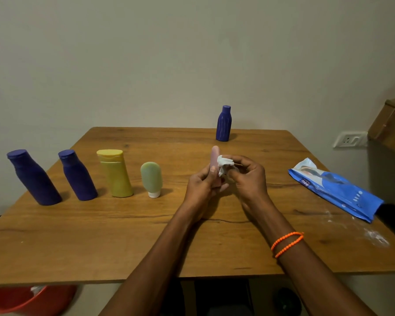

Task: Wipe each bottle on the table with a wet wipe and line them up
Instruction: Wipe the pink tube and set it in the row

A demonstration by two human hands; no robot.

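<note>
Four bottles stand in a row across the left half of the table (pixel 123 236): a big blue bottle (pixel 33 177) nearest the left edge, a second blue bottle (pixel 77 175), a yellow bottle (pixel 116 173), and a green tube (pixel 151 179) resting on its white cap. Each is apart from its neighbour, with bare wood showing between them.

At the centre of the frame, the left hand (pixel 202 187) grips a pink tube (pixel 215 165) upright above the tabletop, fingers curled round its lower part. The right hand (pixel 249 176) pinches a crumpled white wipe (pixel 224 164) against the upper side of the pink tube. An orange bracelet (pixel 286 244) circles the right wrist.

A lone blue bottle (pixel 224 124) stands at the far edge of the table, upper centre-right, well apart from the row and beyond the hands. The blue wipe pack (pixel 335 188) lies flat near the right edge, its lower end reaching over that edge. White smudges (pixel 374 236) mark the wood below the pack.

Open wood stretches between the green tube and the hands, and a broad band runs along the near edge under both forearms. A red tub (pixel 21 302) shows below the table at lower left. A wall socket (pixel 349 139) sits at right.
</note>
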